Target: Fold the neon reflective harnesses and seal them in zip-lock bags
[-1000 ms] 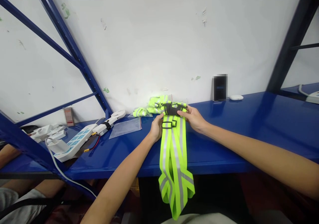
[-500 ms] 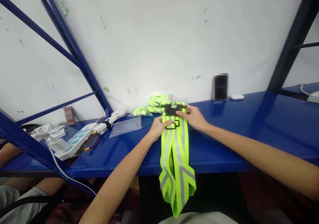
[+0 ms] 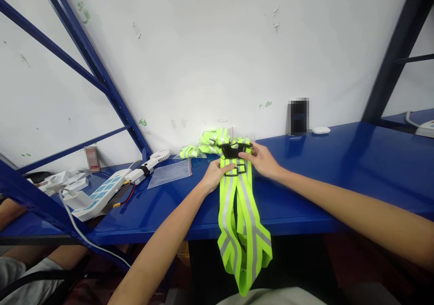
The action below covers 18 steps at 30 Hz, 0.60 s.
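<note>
A neon yellow-green strap bundle with grey reflective stripes hangs over the front edge of the blue table. My left hand grips its left side, the thumb on the black slider buckles. On the right, my right hand pinches the top of the bundle, its thumb on the wide black buckle. The fingers behind the straps are hidden. Just behind lie more folded yellow-green straps, some in clear plastic.
A flat clear bag, a white fan and a power strip lie left on the blue table. A dark blurred object and white case stand by the wall. Another person's arm shows far left.
The lower loops of the straps have swung slightly right and spread apart. Both hands keep their hold in nearly the same place. The view has shifted slightly.
</note>
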{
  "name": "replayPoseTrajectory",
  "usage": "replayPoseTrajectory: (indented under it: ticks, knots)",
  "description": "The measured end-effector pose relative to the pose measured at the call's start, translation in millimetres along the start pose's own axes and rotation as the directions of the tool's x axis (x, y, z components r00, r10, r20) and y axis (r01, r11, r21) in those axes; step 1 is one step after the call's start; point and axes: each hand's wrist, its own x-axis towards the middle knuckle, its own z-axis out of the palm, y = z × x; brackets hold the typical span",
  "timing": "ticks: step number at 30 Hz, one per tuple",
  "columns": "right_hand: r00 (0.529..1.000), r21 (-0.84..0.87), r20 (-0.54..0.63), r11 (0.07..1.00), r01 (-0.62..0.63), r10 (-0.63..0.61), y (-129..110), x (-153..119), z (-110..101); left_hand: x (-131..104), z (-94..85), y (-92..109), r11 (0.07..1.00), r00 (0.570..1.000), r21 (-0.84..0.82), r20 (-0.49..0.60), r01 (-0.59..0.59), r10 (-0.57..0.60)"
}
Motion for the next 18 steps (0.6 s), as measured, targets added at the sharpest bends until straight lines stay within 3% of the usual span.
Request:
replayPoseTrajectory:
  ticks: [4, 8, 13, 18]
  knots:
    - [0.992, -0.010, 0.042, 0.993, 0.119, -0.118, 2.3, -0.7, -0.7, 2.5, 0.2, -2.1, 1.000, 1.000, -0.006, -0.015, -0.012, 0.012]
    - [0.988, -0.011, 0.061, 0.990, 0.143, -0.142, 4.0, -1.8, 0.4, 3.8, 1.7, -2.4, 0.999, 0.999, -0.030, -0.038, -0.023, 0.021]
    - [0.981, -0.084, -0.018, 0.978, 0.192, -0.194, 5.9, -2.0, 1.2, 0.9, 5.3, 0.7, 0.999, 1.000, -0.044, -0.007, -0.012, 0.011]
    - [0.953, -0.104, -0.122, 0.959, 0.264, -0.276, 9.2, -1.1, 1.0, -4.5, 9.3, 2.8, 0.996, 0.991, -0.050, 0.113, 0.070, -0.064]
